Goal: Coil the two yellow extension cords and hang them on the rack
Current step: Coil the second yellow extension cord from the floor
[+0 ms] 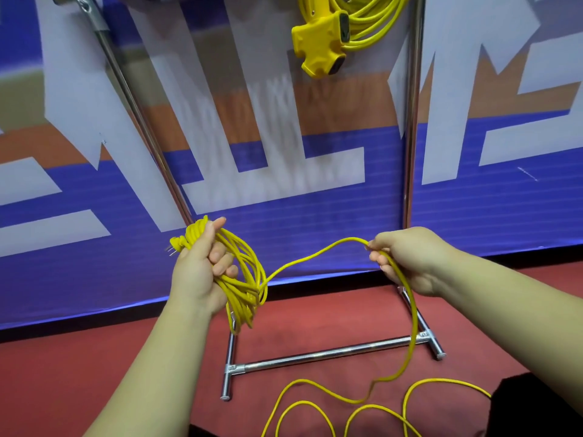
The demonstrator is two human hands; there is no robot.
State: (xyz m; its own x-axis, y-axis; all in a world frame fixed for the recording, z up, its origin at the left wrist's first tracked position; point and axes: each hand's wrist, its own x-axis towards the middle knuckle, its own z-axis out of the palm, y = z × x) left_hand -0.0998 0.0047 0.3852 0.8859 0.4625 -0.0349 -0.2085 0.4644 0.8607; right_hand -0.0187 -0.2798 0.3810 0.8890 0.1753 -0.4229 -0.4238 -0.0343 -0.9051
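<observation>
The left hand (198, 269) clamps its fingers around the growing coil (243, 279); the right hand (407, 260) pinches the running cord (315, 255) — slack loops on the floor (315, 313) near the rack (318, 357) base could snag or kink, spoiling the coil.

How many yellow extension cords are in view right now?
2. One coiled cord hangs on the rack at top; the second cord runs between both hands, its slack looped on the floor. None seem hidden.

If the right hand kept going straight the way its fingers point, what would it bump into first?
The right hand points left, so it would probably meet the coiled cord gripped in the left hand first. Depth is hard to judge from this single view.
</observation>
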